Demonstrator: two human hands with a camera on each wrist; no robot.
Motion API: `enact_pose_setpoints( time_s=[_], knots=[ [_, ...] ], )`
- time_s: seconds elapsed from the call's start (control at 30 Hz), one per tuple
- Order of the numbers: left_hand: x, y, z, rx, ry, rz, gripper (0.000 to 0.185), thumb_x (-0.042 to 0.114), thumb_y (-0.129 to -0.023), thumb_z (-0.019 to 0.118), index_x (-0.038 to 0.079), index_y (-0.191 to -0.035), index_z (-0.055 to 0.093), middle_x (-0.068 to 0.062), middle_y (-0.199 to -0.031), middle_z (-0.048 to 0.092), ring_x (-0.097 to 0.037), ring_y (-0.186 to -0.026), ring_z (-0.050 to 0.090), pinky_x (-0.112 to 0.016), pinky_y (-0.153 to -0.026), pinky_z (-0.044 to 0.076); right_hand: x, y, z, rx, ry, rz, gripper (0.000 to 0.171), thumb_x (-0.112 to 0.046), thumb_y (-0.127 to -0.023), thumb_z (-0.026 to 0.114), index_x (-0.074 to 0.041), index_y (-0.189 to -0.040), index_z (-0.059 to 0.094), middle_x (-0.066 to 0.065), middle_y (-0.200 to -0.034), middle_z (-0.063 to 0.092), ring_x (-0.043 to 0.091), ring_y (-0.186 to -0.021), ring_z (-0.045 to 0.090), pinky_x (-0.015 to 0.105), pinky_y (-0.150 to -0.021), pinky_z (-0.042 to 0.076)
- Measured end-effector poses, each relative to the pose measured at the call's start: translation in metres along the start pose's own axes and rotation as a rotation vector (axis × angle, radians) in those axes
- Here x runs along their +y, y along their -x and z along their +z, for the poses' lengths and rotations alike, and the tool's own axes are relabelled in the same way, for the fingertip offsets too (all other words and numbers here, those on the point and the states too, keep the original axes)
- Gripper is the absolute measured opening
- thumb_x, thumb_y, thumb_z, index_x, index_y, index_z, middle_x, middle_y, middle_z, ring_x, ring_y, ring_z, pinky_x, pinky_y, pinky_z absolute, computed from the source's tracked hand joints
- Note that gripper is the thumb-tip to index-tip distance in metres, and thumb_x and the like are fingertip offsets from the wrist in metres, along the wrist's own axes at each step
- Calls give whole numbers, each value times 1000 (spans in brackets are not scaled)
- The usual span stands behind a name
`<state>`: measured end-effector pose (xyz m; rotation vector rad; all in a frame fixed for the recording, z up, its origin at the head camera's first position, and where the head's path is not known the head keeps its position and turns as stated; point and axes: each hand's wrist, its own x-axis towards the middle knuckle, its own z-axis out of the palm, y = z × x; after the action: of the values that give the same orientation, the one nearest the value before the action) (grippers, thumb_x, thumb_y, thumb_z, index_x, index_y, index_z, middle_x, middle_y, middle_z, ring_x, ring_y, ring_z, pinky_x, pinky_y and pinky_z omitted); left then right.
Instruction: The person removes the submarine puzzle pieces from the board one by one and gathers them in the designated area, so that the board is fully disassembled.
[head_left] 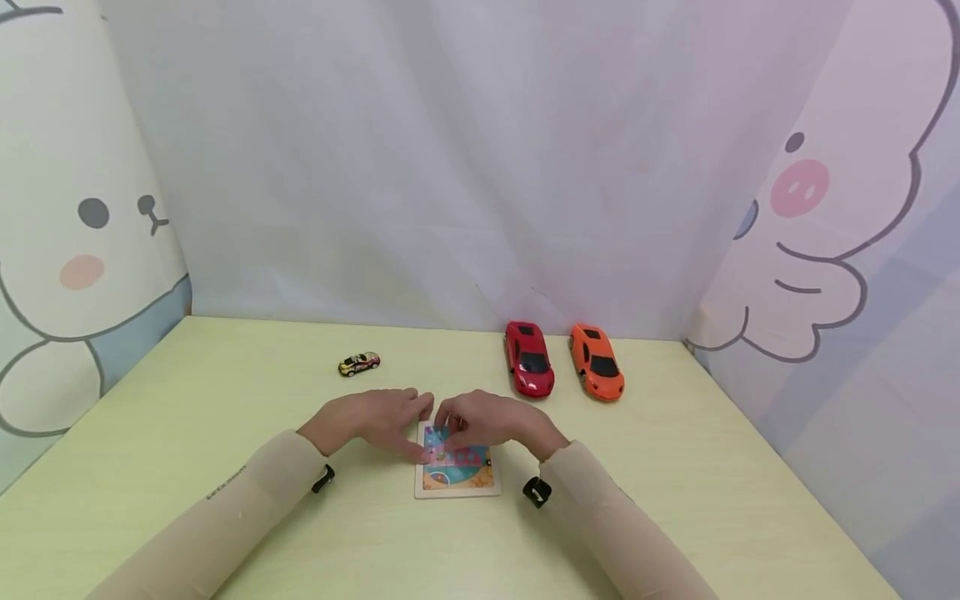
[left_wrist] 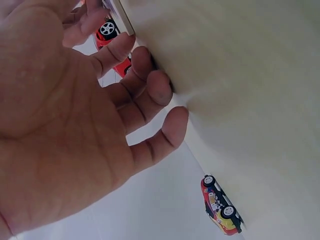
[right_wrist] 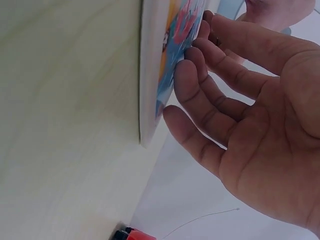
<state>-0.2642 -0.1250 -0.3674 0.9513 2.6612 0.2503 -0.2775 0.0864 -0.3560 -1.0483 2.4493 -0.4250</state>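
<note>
Resting open-fingered on puzzle board [head_left: 457, 477], left hand [head_left: 375, 419], right hand [head_left: 487, 421], red car [head_left: 529, 358], orange car [head_left: 596, 361] behind.

Both forearms come in from the near edge, each in a pale beige sleeve with a small dark strap at the wrist, and they angle inward so the hands meet in the middle. The left hand [head_left: 371, 421] lies palm down, its fingers nearly straight and spread a little, the fingertips [left_wrist: 150, 82] pressed down flat. The right hand [head_left: 487, 423] is also palm down, just beside the left, with its fingers [right_wrist: 200, 75] gently bent and close together, their tips touching down ahead of the palm. The fingertips of the two hands almost touch. Neither thumb can be made out clearly.
</note>
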Motion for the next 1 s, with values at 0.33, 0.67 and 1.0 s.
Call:
enact_pose_setpoints(
  time_s=[0.33,0.67,1.0],
  knots=[
    [-1,0,0,-8,10,-2,53,55,-86,72,16,-108,44,0,-87,45,-16,-75,46,-31,-67,37,1,0,0,-6,-19,31,23,-13,-94,70,-10,-117,64,-6,-92,61,9,-83,56,22,-76,48],
    [0,0,0,-7,0,9,55,55,-86,73,14,-110,44,0,-88,46,-16,-75,45,-32,-67,38,0,1,-2,-22,-2,2,26,-13,-94,70,-10,-120,66,-5,-96,63,9,-87,57,22,-78,49],
    [-3,-3,0,-20,0,-21,53,57,-86,72,17,-106,44,0,-90,46,-16,-75,46,-33,-67,38,-4,2,-2,-10,-22,21,27,-15,-93,72,-10,-119,65,-5,-90,62,9,-81,58,22,-75,49]
  ],
)
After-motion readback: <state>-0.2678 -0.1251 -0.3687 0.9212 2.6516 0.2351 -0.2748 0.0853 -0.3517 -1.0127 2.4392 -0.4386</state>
